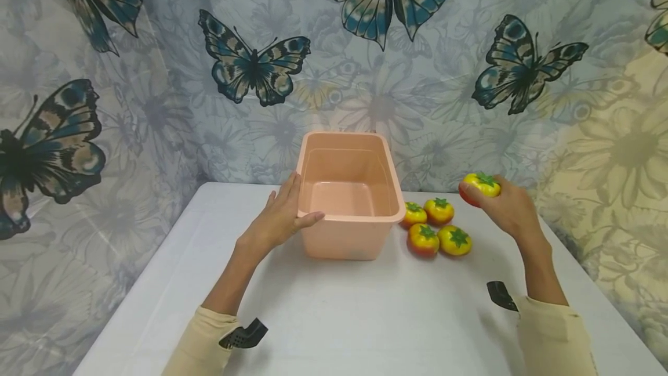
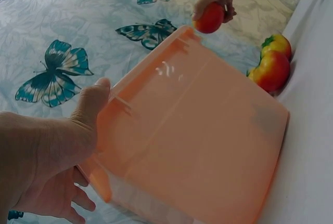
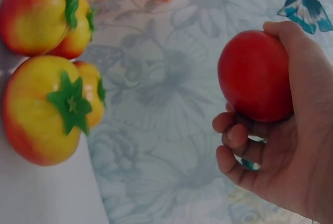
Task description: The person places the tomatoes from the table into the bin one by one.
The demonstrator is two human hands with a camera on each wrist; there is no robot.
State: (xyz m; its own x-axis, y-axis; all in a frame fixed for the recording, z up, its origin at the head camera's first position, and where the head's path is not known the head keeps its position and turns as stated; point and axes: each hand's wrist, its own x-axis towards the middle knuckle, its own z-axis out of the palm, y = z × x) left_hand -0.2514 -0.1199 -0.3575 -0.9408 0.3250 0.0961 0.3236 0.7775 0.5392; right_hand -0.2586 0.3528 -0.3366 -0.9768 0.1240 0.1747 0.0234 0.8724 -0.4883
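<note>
Head view. One peach tub (image 1: 341, 241), upright on the white worktop (image 1: 365, 318), inner walls and floor in sight. Your left hand (image 1: 279, 216) is at its near left corner: grip wide, fingers along the outer side, thumb on the rim. Four red-and-yellow fruits (image 1: 424, 240), green-topped, on the worktop just right of the tub. Your right hand (image 1: 508, 208), farther right, has its grip round a fifth fruit (image 1: 482, 184), outside the tub.

Left wrist view. Tub: outer wall facing you; your left thumb at the rim. Fifth fruit: raised above the worktop.

Right wrist view. Fifth fruit: red underside, between your thumb and curled fingers. Tub: part only, upper edge.
</note>
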